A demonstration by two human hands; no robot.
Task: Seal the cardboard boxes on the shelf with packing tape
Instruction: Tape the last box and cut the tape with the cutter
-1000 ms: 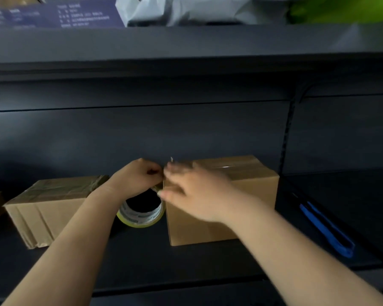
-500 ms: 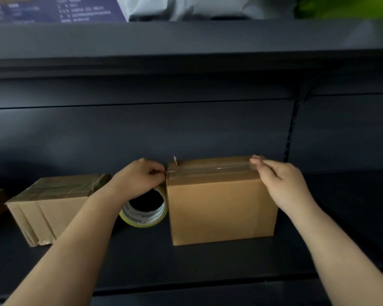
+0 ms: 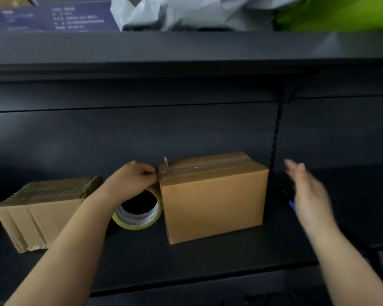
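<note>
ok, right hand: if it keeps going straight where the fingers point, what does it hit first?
The right hand, open and motion-blurred, points up and away, right of the middle box. Nothing shows in that line before the shelf's dark back panel, probably. The blue tool lies below its palm. Depth is unclear.

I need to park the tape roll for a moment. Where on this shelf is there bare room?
Bare shelf runs along the front edge, before both boxes. Crowded: the gap between the crumpled box and the upright box, filled by the tape roll and left hand. Right of the upright box lies a blue tool behind the right hand.
</note>
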